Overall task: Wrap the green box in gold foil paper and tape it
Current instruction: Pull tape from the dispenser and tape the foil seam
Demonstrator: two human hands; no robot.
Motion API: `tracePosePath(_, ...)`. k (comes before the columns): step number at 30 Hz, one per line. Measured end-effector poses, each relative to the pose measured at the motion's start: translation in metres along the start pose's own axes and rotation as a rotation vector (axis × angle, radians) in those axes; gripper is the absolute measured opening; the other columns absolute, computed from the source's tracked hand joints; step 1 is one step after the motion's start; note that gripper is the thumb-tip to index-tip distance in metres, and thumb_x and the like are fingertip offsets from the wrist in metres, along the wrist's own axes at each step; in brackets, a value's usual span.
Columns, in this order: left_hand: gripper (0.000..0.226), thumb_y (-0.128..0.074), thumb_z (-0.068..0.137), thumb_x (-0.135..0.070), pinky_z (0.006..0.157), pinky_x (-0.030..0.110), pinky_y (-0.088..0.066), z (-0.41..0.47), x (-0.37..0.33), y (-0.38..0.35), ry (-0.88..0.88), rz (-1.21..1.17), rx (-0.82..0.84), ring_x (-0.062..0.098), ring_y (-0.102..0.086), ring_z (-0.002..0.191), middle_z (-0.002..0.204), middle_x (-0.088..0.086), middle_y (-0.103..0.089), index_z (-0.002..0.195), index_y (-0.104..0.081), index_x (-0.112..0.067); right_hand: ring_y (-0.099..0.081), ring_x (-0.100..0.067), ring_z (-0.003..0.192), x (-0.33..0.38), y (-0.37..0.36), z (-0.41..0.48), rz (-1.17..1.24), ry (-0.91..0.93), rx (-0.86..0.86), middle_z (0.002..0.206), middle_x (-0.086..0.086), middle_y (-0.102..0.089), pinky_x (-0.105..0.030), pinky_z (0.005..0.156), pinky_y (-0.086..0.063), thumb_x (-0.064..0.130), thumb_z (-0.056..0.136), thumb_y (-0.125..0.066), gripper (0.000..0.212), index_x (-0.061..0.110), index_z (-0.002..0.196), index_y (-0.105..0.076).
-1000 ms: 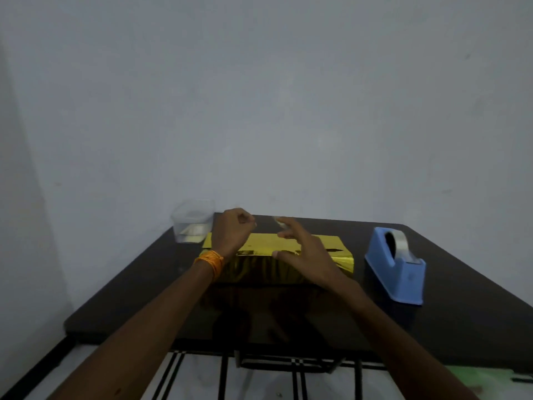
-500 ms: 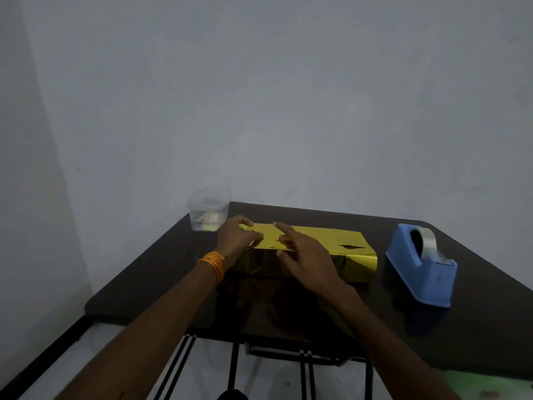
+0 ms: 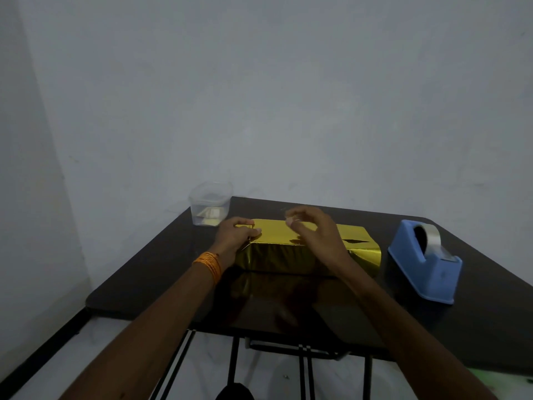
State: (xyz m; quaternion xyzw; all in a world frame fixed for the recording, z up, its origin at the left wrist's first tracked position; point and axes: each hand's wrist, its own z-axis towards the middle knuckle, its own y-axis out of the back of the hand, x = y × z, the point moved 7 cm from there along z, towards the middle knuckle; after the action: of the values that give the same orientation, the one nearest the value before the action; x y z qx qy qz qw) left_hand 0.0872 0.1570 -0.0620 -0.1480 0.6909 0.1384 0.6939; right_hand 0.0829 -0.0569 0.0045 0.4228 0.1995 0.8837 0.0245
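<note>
Bare table [image 3: 144, 284] lies open at lower left and along the near edge. The gold-wrapped box [image 3: 288, 255] blocks the centre (left hand [image 3: 235, 239] gripping its end, right hand [image 3: 315, 236] above it); a clear tub [image 3: 210, 209] and blue tape dispenser [image 3: 424, 267] flank it.

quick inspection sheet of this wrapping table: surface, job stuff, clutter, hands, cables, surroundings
surface: dark glossy table, reflective.
job's things: gold-wrapped box lies mid-table, dark gap in its top foil; blue tape dispenser stands apart on its right.
clutter: clear plastic tub at the back left.
grippers: left hand grips the box's left end; right hand hovers over its top, fingers curled, any tape unclear.
cables: nothing seen.
surroundings: plain wall behind; black table legs below.
</note>
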Motion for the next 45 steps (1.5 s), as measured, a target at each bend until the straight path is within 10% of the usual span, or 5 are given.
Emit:
tracePosePath(7, 0.029, -0.080, 0.077, -0.006, 0.081, 0.036, -0.058, -0.002, -0.002, -0.002, -0.010, 0.000, 0.007, 0.021, -0.064, 0.097, 0.118, 0.010, -0.062, 0.104, -0.070, -0.011, -0.056, -0.012, 0.067, -0.001, -0.010, 0.031, 0.028, -0.244, 0.230, 0.078, -0.006, -0.071, -0.022, 0.060, -0.047, 0.015, 0.089, -0.072, 0.013, 0.004, 0.094, -0.074)
tracePosePath(13, 0.028, -0.081, 0.077, -0.011, 0.087, 0.038, -0.056, 0.000, -0.001, 0.000, -0.002, 0.025, 0.008, 0.023, -0.060, 0.107, 0.123, 0.007, -0.060, 0.101, -0.070, -0.017, -0.055, -0.015, 0.071, -0.005, -0.029, 0.049, -0.102, -0.316, 0.486, 0.080, -0.007, -0.070, -0.026, 0.063, -0.048, 0.010, 0.087, -0.073, 0.061, 0.030, 0.139, -0.048)
tracePosePath(18, 0.030, -0.083, 0.075, -0.012, 0.083, 0.037, -0.058, -0.001, 0.000, 0.001, -0.003, 0.012, 0.005, 0.022, -0.064, 0.102, 0.120, 0.008, -0.062, 0.101, -0.069, -0.019, -0.057, -0.017, 0.084, -0.007, -0.046, 0.056, -0.177, -0.301, 0.565, 0.085, -0.005, -0.068, -0.029, 0.071, -0.045, 0.015, 0.092, -0.067, 0.061, 0.033, 0.144, -0.042)
tracePosePath(45, 0.031, -0.081, 0.076, -0.013, 0.088, 0.039, -0.054, 0.000, 0.000, 0.000, -0.013, 0.048, 0.028, 0.022, -0.061, 0.102, 0.112, 0.006, -0.063, 0.104, -0.068, -0.021, -0.046, -0.013, 0.058, -0.019, -0.068, 0.082, -0.607, -0.450, 0.665, 0.082, -0.004, -0.063, -0.022, 0.047, -0.035, 0.021, 0.084, -0.076, 0.081, 0.023, 0.153, -0.032)
